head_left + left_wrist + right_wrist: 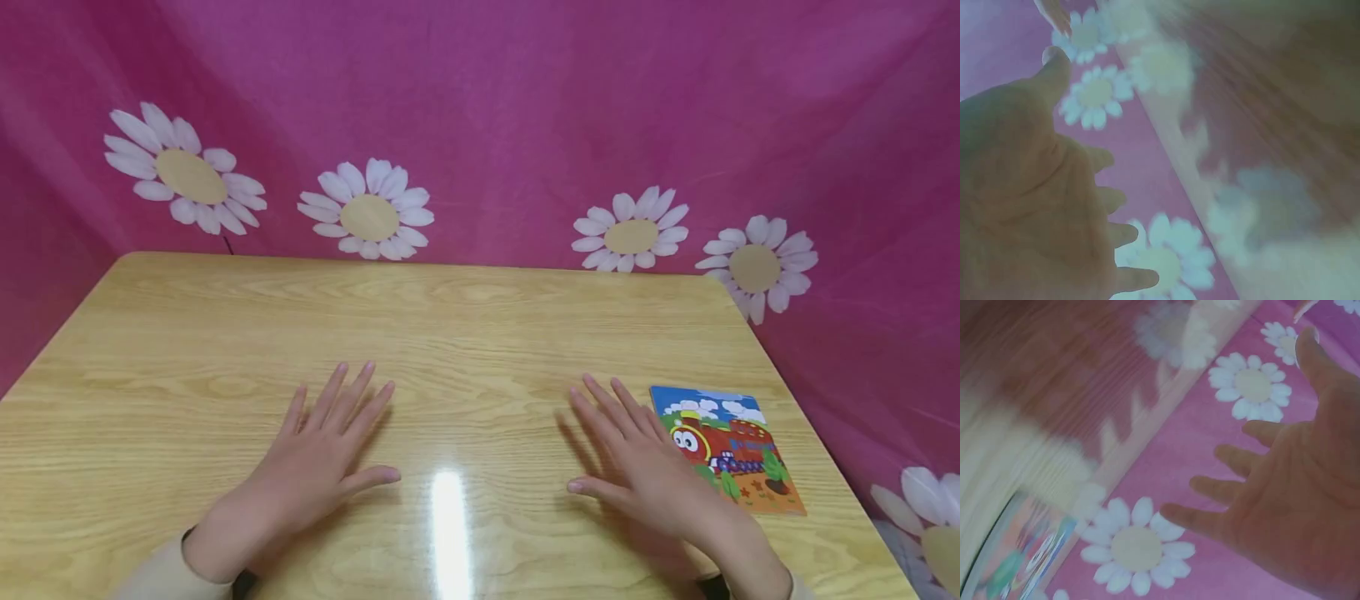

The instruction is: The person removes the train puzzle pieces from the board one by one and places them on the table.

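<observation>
My left hand (311,462) hovers palm down over the left half of the table, its fingers straight and spread, with nothing in it. Across from it, my right hand (648,467) is held likewise, fingers spread and empty. Just right of the right hand lies a flat picture board (738,454) with a red cartoon train, blue sky and green plants; the hand overlaps its left edge in the head view. Part of the same picture board (1022,550) shows at the lower left of the right wrist view.
The wooden table (480,333) has a glossy top with a bright light reflection near its front. Behind and beside it hangs a magenta cloth (495,125) printed with large white daisies. The table's right edge runs close past the picture board.
</observation>
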Demonstrator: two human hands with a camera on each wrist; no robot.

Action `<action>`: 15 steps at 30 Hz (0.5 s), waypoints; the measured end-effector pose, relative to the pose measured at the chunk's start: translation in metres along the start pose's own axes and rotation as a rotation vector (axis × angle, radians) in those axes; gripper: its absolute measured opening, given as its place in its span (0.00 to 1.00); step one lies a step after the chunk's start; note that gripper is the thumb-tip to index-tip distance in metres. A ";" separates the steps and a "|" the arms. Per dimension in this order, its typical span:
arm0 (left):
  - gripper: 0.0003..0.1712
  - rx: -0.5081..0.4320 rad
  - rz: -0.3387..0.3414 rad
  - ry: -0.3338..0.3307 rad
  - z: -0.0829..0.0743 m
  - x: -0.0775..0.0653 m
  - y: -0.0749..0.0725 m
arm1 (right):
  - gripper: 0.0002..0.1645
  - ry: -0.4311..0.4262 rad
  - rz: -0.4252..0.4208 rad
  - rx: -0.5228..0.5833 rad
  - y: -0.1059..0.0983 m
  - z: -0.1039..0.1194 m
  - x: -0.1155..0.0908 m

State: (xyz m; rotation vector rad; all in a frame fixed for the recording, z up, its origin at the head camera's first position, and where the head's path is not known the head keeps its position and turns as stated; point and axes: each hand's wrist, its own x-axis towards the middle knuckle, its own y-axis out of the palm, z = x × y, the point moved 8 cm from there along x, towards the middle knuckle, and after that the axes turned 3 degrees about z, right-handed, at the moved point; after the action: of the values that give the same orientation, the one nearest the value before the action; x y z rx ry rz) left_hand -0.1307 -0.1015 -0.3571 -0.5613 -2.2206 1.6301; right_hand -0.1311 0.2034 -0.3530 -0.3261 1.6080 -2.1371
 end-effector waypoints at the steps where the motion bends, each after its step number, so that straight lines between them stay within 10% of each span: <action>1: 0.49 -0.002 0.001 0.031 -0.007 0.003 0.000 | 0.58 -0.012 -0.007 0.008 -0.002 -0.003 -0.002; 15: 0.49 0.080 0.252 0.310 -0.109 0.070 0.028 | 0.64 -0.161 -0.053 0.215 -0.033 -0.080 -0.045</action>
State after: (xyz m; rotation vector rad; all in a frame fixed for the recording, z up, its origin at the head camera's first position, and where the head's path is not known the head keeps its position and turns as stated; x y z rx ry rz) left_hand -0.1357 0.0304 -0.3499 -1.0299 -1.9125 1.6104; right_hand -0.1334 0.3002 -0.3418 -0.4626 1.2811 -2.2363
